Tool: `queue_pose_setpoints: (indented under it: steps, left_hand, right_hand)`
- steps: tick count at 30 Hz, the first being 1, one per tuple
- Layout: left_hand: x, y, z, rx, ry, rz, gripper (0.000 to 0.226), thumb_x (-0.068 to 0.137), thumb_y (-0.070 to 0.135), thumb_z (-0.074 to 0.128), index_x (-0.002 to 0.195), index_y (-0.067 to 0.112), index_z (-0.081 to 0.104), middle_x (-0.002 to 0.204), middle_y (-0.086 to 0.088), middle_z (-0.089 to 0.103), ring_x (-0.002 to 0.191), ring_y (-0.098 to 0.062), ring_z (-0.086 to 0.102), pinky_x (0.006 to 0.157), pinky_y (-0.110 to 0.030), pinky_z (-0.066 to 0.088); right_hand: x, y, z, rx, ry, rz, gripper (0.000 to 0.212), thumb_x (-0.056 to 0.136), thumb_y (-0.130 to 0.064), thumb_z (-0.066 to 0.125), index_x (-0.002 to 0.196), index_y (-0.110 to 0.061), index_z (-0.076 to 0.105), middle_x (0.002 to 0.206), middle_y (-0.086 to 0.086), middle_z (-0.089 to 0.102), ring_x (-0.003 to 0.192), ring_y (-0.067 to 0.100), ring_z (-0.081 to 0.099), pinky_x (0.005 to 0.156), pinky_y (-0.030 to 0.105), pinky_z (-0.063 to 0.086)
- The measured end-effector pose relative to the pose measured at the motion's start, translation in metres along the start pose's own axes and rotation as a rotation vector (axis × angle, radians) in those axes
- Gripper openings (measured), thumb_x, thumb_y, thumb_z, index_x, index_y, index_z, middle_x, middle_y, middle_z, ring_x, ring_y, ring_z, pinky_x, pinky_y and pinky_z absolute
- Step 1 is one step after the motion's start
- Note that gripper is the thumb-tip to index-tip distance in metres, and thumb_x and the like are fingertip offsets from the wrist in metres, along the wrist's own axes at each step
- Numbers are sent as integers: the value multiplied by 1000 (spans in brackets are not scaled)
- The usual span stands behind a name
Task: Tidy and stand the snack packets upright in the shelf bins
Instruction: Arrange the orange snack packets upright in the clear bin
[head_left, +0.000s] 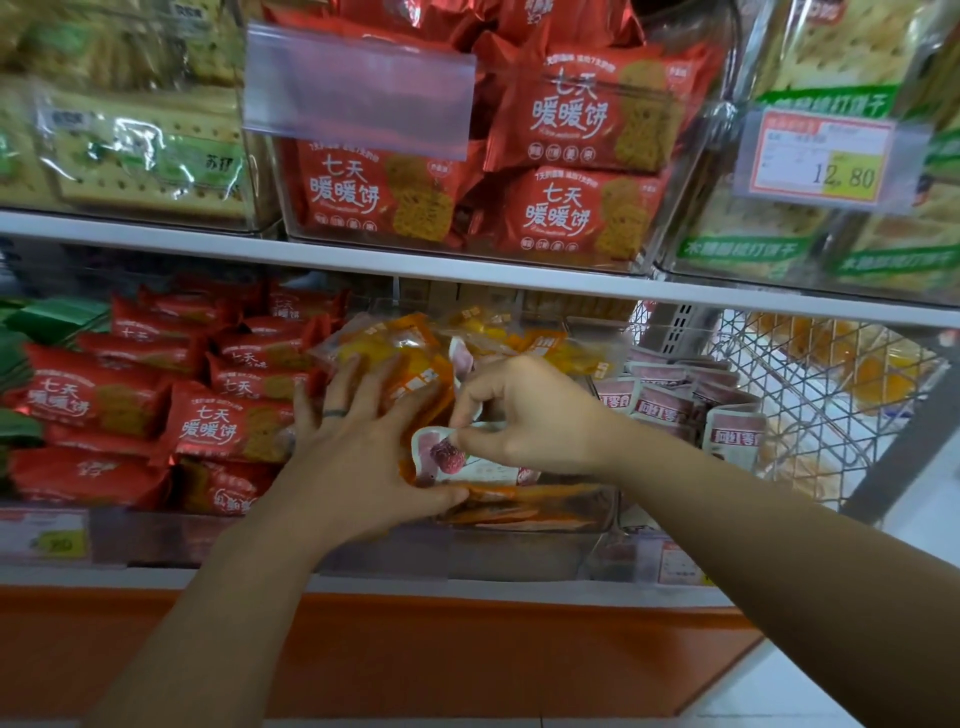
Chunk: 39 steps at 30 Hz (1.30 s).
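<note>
At the front edge of the lower shelf (467, 584), the left hand (358, 457) lies spread open against orange packets (410, 374) in the clear bin (545, 522). The right hand (524, 415) pinches a white-and-pink packet (441, 457) between thumb and fingertips there.

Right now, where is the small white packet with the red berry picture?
Head view, lower shelf centre: the white berry packet lies on the orange packets, pinched by the right hand, beside the left hand.
</note>
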<state>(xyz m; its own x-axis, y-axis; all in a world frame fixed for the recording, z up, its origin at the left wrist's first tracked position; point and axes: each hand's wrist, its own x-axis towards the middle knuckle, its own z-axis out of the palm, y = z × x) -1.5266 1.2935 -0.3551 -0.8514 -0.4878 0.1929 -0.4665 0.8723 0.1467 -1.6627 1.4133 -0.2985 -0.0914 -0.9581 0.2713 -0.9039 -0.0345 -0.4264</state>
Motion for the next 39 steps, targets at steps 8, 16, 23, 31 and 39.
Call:
queue_pose_setpoints:
  steps: [8,16,23,31,39]
  left_hand:
    - [0,-1,1,51,16,-12,109,45,91,10,145,48,3,156,8,-10,143,-23,-15,113,-61,1]
    - [2,9,3,-8,35,12,110,45,90,13,146,45,15,158,5,-1,144,-23,-12,111,-63,-5]
    - [8,19,3,-64,-14,5,99,57,87,34,146,47,12,157,8,-7,142,-22,-18,112,-59,-8]
    - [10,25,4,-99,-10,39,96,58,79,36,145,46,14,156,7,-6,141,-20,-18,112,-56,-7]
    - [10,21,4,-97,6,56,100,55,85,41,145,48,16,156,7,-6,139,-17,-20,109,-60,-12]
  right_hand:
    - [-10,4,-9,-152,192,-160,6,77,-14,72,71,-14,73,68,-16,61,67,-1,50,69,19,42]
    - [-67,16,-3,-81,689,-117,14,81,-19,67,72,-8,70,65,-3,59,68,6,48,67,17,38]
    - [-117,25,-6,118,1062,267,10,83,-23,67,73,-23,65,64,-8,65,65,11,64,59,26,51]
    - [-137,101,-30,10,828,910,10,85,-23,65,93,-16,69,81,4,69,74,22,67,59,26,49]
    - [-90,70,-28,-240,525,534,25,84,-29,65,109,-23,65,94,-3,61,81,11,53,68,29,45]
